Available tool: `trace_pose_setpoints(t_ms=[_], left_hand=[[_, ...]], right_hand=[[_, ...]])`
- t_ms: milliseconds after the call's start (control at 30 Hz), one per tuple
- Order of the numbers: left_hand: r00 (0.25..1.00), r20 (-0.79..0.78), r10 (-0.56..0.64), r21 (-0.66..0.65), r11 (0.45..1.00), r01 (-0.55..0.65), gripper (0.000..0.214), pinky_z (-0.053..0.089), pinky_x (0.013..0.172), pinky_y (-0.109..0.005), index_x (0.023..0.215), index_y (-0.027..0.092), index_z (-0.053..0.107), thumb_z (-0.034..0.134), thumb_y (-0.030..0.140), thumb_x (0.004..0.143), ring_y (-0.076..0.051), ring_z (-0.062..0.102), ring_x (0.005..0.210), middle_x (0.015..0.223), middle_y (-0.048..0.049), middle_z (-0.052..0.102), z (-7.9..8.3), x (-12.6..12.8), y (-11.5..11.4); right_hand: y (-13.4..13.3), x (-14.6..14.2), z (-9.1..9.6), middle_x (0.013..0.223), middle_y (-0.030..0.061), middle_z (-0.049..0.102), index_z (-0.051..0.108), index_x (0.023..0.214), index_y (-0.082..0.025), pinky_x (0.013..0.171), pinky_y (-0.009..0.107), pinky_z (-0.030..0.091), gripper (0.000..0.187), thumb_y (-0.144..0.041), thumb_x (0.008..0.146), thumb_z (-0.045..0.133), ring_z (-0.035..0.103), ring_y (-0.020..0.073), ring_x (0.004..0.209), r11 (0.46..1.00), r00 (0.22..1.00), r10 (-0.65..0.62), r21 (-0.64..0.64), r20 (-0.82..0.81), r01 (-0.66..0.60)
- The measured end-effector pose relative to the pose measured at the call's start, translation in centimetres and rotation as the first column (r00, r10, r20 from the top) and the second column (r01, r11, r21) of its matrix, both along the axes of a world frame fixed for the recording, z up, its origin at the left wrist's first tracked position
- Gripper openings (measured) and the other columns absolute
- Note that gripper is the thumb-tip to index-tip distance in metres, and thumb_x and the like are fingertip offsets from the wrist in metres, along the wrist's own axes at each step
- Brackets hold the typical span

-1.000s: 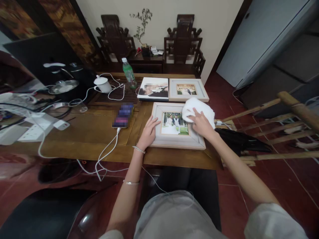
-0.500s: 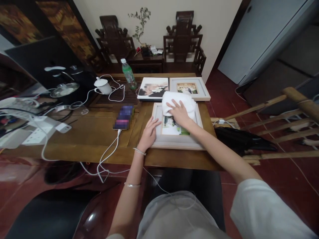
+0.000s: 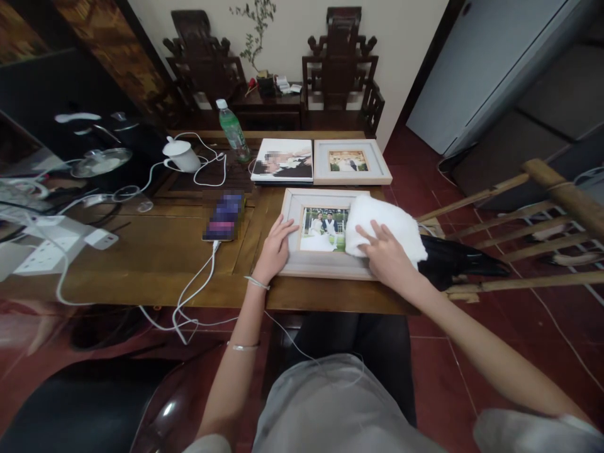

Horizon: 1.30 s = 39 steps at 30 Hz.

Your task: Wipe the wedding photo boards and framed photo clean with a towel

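Observation:
A pale wooden picture frame [image 3: 306,265] with a wedding photo lies flat on the wooden table [image 3: 155,251] in front of me. My left hand [image 3: 276,248] rests flat on the frame's left edge, fingers spread. My right hand [image 3: 384,251] presses down on a folded white cloth [image 3: 391,220] that covers the frame's right side. The fingers lie stretched over the cloth.
Behind the frame lie a photo book [image 3: 283,160] and a second framed photo [image 3: 350,162]. A phone [image 3: 224,217] on a white cable, a green bottle [image 3: 232,131], a white teapot [image 3: 182,155] and power strips [image 3: 47,248] are to the left. A black bag [image 3: 453,264] lies at the right.
My right hand slid the cloth from the frame's upper middle to its right side, uncovering the photo. My left hand stayed on the left edge. The view tilted slightly.

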<state>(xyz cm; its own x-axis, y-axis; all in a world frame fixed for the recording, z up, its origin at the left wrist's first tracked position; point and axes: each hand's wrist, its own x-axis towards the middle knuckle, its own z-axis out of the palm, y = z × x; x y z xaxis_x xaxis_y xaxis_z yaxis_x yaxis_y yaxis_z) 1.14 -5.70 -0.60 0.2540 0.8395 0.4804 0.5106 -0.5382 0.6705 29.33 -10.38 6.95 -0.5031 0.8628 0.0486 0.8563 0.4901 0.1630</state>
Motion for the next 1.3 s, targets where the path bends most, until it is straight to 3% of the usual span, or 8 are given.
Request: trace_pose_setpoints(t_ms=[133, 267, 467, 567, 700, 867, 1100, 1300], left_hand=[[1.000, 0.000, 0.000, 0.001, 1.000, 0.000, 0.038, 0.029, 0.115, -0.053, 0.118, 0.021, 0.061, 0.037, 0.009, 0.092, -0.022, 0.032, 0.141, 0.135, -0.0077, 0.057, 0.1, 0.0, -0.1], [1.000, 0.006, -0.007, 0.009, 1.000, 0.007, 0.036, 0.029, 0.114, -0.053, 0.118, 0.021, 0.061, 0.036, 0.010, 0.094, -0.022, 0.031, 0.141, 0.134, -0.0085, 0.057, 0.1, 0.0, -0.2], [1.000, 0.018, -0.009, -0.003, 1.000, 0.009, 0.038, 0.028, 0.115, -0.053, 0.119, 0.021, 0.061, 0.037, 0.009, 0.092, -0.022, 0.032, 0.141, 0.135, -0.0081, 0.056, 0.2, -0.1, -0.3], [1.000, 0.029, -0.004, -0.009, 1.000, 0.004, 0.037, 0.028, 0.115, -0.053, 0.118, 0.021, 0.062, 0.037, 0.010, 0.093, -0.022, 0.031, 0.141, 0.134, -0.0081, 0.057, 0.2, 0.0, -0.3], [0.999, 0.043, 0.008, -0.017, 1.000, -0.007, 0.036, 0.027, 0.115, -0.053, 0.117, 0.021, 0.062, 0.037, 0.011, 0.094, -0.022, 0.031, 0.141, 0.134, -0.0082, 0.058, 0.0, 0.1, -0.2], [0.999, 0.044, 0.012, -0.011, 1.000, -0.011, 0.036, 0.028, 0.115, -0.054, 0.116, 0.022, 0.062, 0.037, 0.010, 0.093, -0.022, 0.031, 0.141, 0.134, -0.0068, 0.058, -0.1, 0.1, -0.2], [1.000, 0.017, 0.010, -0.010, 1.000, -0.010, 0.036, 0.029, 0.114, -0.053, 0.117, 0.021, 0.062, 0.038, 0.010, 0.093, -0.022, 0.032, 0.141, 0.133, -0.0076, 0.058, 0.1, 0.0, -0.3], [1.000, 0.019, -0.001, -0.017, 1.000, 0.001, 0.035, 0.028, 0.115, -0.053, 0.118, 0.020, 0.061, 0.038, 0.011, 0.093, -0.022, 0.031, 0.141, 0.134, -0.0087, 0.057, 0.0, 0.0, -0.2]], right_hand=[[-4.7, -1.4, 2.3, 0.140, 0.0104, 0.052, 0.072, 0.103, -0.015, 0.109, 0.053, 0.034, 0.051, 0.004, 0.066, 0.044, 0.038, 0.0349, 0.135, 0.977, 0.985, 0.090, -0.180, -0.146, -0.116], [-5.1, -3.3, 3.0, 0.145, 0.0015, 0.047, 0.068, 0.109, -0.022, 0.111, 0.043, 0.035, 0.061, 0.007, 0.064, 0.038, 0.037, 0.0229, 0.137, 0.900, 0.917, 0.174, -0.320, -0.360, -0.297], [3.4, -3.7, 0.6, 0.157, 0.0062, 0.023, 0.052, 0.132, -0.020, 0.114, 0.058, 0.024, 0.080, 0.011, 0.060, 0.035, 0.015, 0.0301, 0.144, 0.969, 0.948, 0.018, -0.229, -0.317, -0.095], [8.2, -3.0, 0.7, 0.160, 0.0044, 0.007, 0.050, 0.133, -0.019, 0.109, 0.070, 0.019, 0.079, 0.014, 0.064, 0.030, 0.001, 0.0364, 0.145, 0.999, 0.953, -0.045, -0.031, -0.299, 0.038], [10.6, -3.2, -0.2, 0.158, 0.0063, 0.020, 0.058, 0.127, -0.019, 0.105, 0.076, 0.015, 0.072, 0.013, 0.069, 0.031, 0.007, 0.0417, 0.143, 1.000, 0.989, -0.025, -0.005, -0.145, 0.025], [5.8, -4.7, -1.6, 0.154, 0.0126, 0.030, 0.063, 0.123, -0.017, 0.101, 0.077, 0.021, 0.055, 0.005, 0.076, 0.042, 0.023, 0.0482, 0.137, 0.997, 0.998, -0.054, -0.059, -0.038, 0.051], [-4.3, -5.5, 3.4, 0.152, 0.0088, 0.034, 0.060, 0.127, -0.022, 0.096, 0.069, 0.037, 0.062, 0.003, 0.072, 0.046, 0.035, 0.0448, 0.133, 0.909, 0.992, 0.108, -0.398, -0.071, -0.128], [-2.3, -5.4, 1.5, 0.152, 0.0076, 0.034, 0.057, 0.130, -0.019, 0.101, 0.071, 0.030, 0.067, 0.005, 0.070, 0.040, 0.027, 0.0443, 0.137, 0.940, 0.988, 0.094, -0.317, -0.127, -0.130]])
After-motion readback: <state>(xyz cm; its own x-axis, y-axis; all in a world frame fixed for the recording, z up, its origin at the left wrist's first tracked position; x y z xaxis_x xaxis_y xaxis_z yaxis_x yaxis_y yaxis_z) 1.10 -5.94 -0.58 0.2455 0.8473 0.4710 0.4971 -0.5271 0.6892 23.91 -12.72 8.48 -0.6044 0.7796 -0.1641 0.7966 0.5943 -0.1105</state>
